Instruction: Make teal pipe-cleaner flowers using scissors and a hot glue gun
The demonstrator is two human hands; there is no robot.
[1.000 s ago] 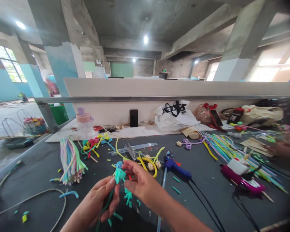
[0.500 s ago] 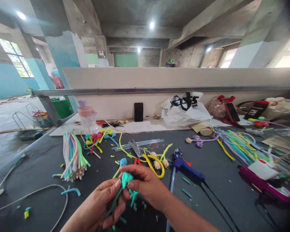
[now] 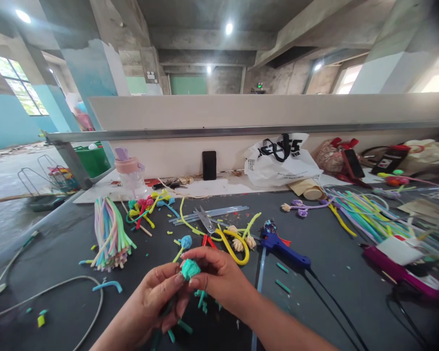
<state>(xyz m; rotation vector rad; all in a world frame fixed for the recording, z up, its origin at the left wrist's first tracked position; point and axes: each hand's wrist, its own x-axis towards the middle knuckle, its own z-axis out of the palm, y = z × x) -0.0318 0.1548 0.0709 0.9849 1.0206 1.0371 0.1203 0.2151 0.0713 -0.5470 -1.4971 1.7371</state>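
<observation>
A teal flower bud [image 3: 190,269], made of fuzzy pipe cleaner, sits between my two hands above the dark table. My left hand [image 3: 164,292] is closed, its thumb and fingers gripping the bud from the left; the stem below is mostly hidden by that hand. From the right, the thumb and forefinger of my right hand [image 3: 219,280] pinch the bud. Just behind lies a blue bud [image 3: 186,242] on a yellow-green stem. Yellow-handled scissors [image 3: 234,246] rest beyond my right hand, and cut teal pieces [image 3: 202,298] lie beneath.
A blue glue gun [image 3: 287,251] with a black cord lies to the right. At left stands a bundle of pastel pipe cleaners [image 3: 111,234], near a grey cable [image 3: 98,312]. More pipe cleaners [image 3: 366,214], a white bag [image 3: 281,163] and a bottle [image 3: 129,173] are farther back.
The teal bud has turned in my fingers, so its rounded top now faces me and the stem has dropped from sight. The camera view has tilted slightly down.
</observation>
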